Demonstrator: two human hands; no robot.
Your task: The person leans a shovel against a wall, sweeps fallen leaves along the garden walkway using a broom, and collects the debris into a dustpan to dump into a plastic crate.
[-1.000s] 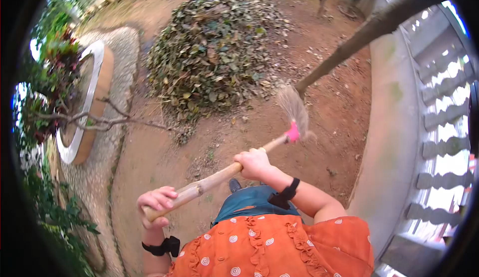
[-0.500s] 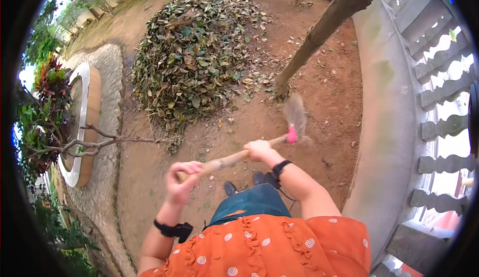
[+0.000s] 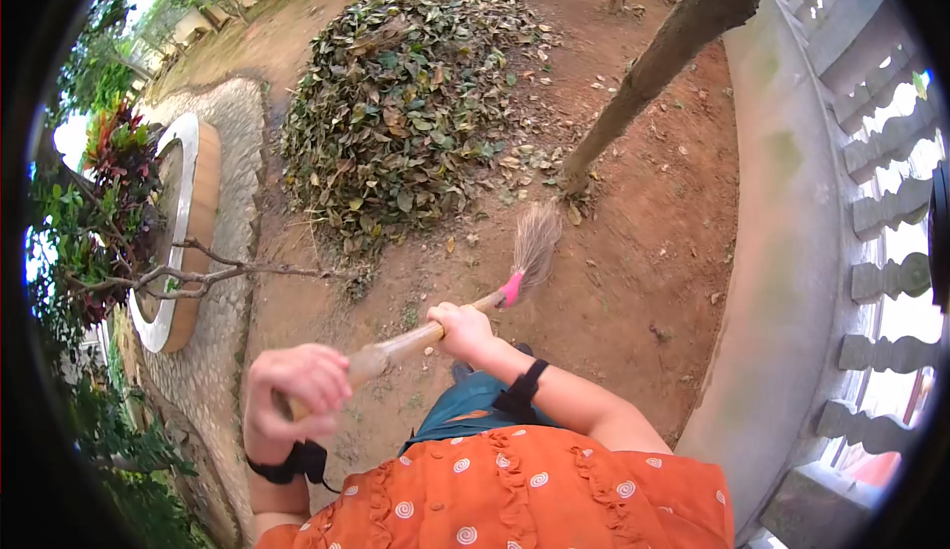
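Observation:
A long-handled broom (image 3: pixel 391 349) slants across my front, its pale bristles (image 3: pixel 537 242) bound to the stick by a pink wrap (image 3: pixel 512 289). My left hand (image 3: pixel 295 391) is closed round the top end of the handle and slightly smeared by motion. Lower on the stick, my right hand (image 3: pixel 463 331) grips it with fingers wrapped round. The bristles are over the bare soil near the base of a tree trunk (image 3: pixel 633 94). Beyond them and to the left rises a large heap of dry and green leaves (image 3: pixel 406 114).
A concrete wall (image 3: pixel 767 223) with a balustrade (image 3: pixel 891 277) runs along the right. On the left are a stone-paved path (image 3: pixel 233 173), a curved white-rimmed planter (image 3: pixel 203 203) and a bare branch (image 3: pixel 247 270) reaching inward. Loose leaves (image 3: pixel 529 168) lie between heap and trunk.
The broom head has swung left, from right of the trunk's base toward the leaf heap. Both hands have moved left with the handle, the left one also lower in view.

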